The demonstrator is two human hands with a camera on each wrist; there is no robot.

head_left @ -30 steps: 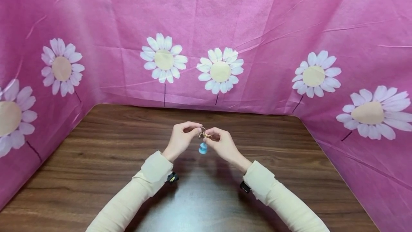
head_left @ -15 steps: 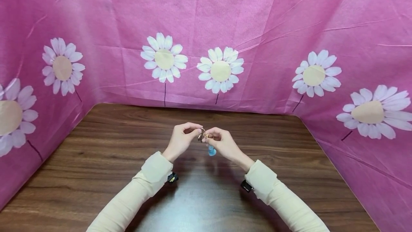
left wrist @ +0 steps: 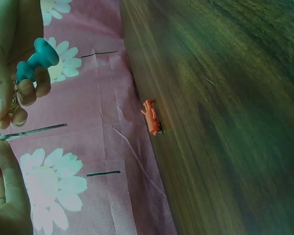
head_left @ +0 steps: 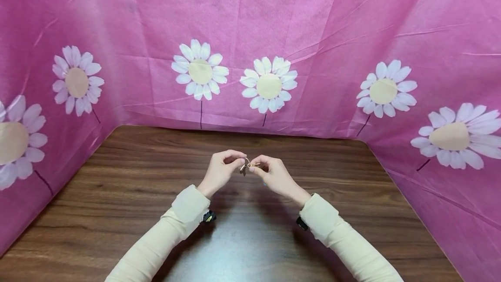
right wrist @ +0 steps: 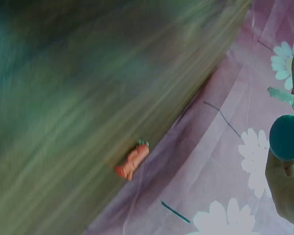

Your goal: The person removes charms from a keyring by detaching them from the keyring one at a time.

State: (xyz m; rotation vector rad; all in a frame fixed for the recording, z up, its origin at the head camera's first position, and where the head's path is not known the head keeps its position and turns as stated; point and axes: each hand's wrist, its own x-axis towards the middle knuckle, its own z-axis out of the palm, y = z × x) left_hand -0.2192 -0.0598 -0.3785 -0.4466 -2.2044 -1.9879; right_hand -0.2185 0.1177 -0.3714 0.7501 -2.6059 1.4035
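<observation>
Clearly, above the brown wood-grain table (head_left: 117,195), a gold-coloured metal key ring (head_left: 247,159) with a flat metal key (right wrist: 281,95) is pinched by the left hand's (head_left: 220,169) fingers. Rightward, a gold-coloured chain (left wrist: 13,102), hung with a rounded blue charm (left wrist: 37,61), is pinched by the right hand's (head_left: 277,175) fingers.

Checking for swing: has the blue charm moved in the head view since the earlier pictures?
Yes: the charm moved right against the flower above, now nearly hidden behind the right hand.
</observation>
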